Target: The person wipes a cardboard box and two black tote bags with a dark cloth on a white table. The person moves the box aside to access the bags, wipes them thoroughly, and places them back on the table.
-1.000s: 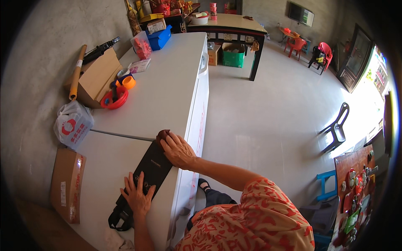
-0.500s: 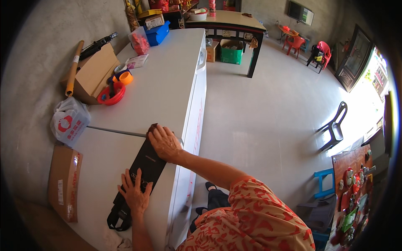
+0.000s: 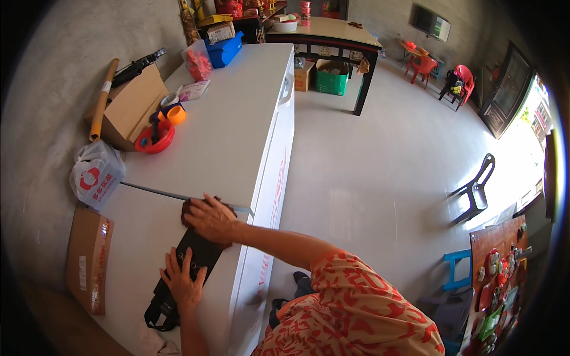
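Observation:
A long black bag (image 3: 205, 252) with strap handles (image 3: 159, 314) lies flat on the white chest freezer's lid (image 3: 139, 234). My left hand (image 3: 184, 280) rests on the bag's middle, fingers spread, pressing it down. At the bag's far end, my right hand (image 3: 211, 221) presses a dark brown cloth (image 3: 187, 213) against it. The cloth bunches out past my fingertips and under the palm. Part of the bag is hidden beneath both hands.
Along the wall stand a white plastic bag (image 3: 98, 175), a taped carton (image 3: 89, 261), an open cardboard box (image 3: 133, 107) and a red basket (image 3: 155, 137). A black chair (image 3: 475, 193) and a cluttered wooden table (image 3: 478, 255) are off to the right.
My right hand has moved left and slightly nearer with the brown cloth, showing more of it. The left hand and the bag have shifted slightly nearer and left in view.

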The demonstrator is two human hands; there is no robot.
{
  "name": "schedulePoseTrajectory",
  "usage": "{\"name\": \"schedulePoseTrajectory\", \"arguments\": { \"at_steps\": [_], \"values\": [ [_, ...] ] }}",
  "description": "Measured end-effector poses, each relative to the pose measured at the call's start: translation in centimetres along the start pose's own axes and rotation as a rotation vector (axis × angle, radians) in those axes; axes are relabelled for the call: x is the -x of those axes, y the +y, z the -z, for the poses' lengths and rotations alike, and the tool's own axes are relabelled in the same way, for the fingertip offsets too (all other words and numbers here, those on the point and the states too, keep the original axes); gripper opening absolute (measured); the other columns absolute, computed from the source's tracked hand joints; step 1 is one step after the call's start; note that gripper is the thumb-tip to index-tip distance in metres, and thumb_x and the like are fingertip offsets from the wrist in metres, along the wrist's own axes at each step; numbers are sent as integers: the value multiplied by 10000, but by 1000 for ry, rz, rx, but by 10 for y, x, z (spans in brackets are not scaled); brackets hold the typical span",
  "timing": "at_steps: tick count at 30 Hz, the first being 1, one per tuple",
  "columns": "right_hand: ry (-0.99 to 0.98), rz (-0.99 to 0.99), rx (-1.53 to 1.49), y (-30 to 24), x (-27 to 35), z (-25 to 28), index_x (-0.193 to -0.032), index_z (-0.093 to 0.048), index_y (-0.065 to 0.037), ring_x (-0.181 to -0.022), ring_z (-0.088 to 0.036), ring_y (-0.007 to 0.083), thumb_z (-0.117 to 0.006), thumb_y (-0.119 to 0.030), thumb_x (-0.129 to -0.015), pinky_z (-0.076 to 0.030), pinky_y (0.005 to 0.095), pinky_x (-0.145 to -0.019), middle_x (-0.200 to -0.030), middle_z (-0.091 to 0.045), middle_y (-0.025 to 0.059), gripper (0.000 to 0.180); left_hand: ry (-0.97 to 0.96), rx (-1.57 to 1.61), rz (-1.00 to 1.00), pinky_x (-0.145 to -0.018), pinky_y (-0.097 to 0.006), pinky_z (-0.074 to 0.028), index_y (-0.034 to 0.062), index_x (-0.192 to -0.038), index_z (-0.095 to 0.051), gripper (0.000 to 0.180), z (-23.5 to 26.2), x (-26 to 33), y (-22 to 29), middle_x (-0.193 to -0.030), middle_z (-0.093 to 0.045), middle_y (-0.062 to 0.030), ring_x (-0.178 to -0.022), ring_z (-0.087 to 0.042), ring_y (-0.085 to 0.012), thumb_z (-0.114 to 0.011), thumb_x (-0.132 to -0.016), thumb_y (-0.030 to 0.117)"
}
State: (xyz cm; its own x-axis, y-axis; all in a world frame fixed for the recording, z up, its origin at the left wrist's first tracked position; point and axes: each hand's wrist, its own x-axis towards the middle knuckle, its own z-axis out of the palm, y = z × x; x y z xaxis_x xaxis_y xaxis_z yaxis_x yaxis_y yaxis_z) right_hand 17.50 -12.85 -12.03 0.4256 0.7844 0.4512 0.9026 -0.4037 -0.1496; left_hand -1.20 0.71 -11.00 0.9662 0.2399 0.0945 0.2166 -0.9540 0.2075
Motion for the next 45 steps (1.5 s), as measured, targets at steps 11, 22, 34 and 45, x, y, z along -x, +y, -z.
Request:
{"name": "schedulePoseTrajectory", "arguments": {
  "at_steps": [11,22,34,45],
  "values": [
    [102,242,-136,-6,26,-27,-1278,-544,-92,-1366,-385,291,-544,-284,-887,-254,457,-1149,-1353,-499,149,436,41,-32,-25,-1117,-637,-144,200,-1433,-460,614,-3,2,-1,-1549,-284,-151,-1432,-233,-381,-597,-893,459],
    [-23,126,-237,-20,-6,-20,-1251,-531,-97,-1354,-388,310,-546,-247,-898,-313,463,-1099,-1345,-504,140,384,103,102,-20,-1133,-628,-109,82,-1454,-350,733,-1,1,1,-1551,-256,-174,-1425,-249,-385,-621,-852,400],
    [-9,109,-204,-31,13,-16,-1265,-537,-133,-1357,-396,285,-517,-242,-907,-290,484,-1101,-1329,-529,121,375,251,430,-136,-1141,-510,-185,-7,-1438,-305,699,-9,5,-24,-1507,-248,-239,-1410,-216,-418,-613,-833,156],
    [-17,-23,-213,-20,5,-7,-1293,-537,-105,-1366,-381,299,-528,-240,-909,-262,483,-1120,-1350,-519,143,407,-72,-214,216,-1159,-596,-85,195,-1517,-300,631,30,66,-66,-1546,-230,-206,-1436,-175,-411,-538,-956,357]
  ]
}}
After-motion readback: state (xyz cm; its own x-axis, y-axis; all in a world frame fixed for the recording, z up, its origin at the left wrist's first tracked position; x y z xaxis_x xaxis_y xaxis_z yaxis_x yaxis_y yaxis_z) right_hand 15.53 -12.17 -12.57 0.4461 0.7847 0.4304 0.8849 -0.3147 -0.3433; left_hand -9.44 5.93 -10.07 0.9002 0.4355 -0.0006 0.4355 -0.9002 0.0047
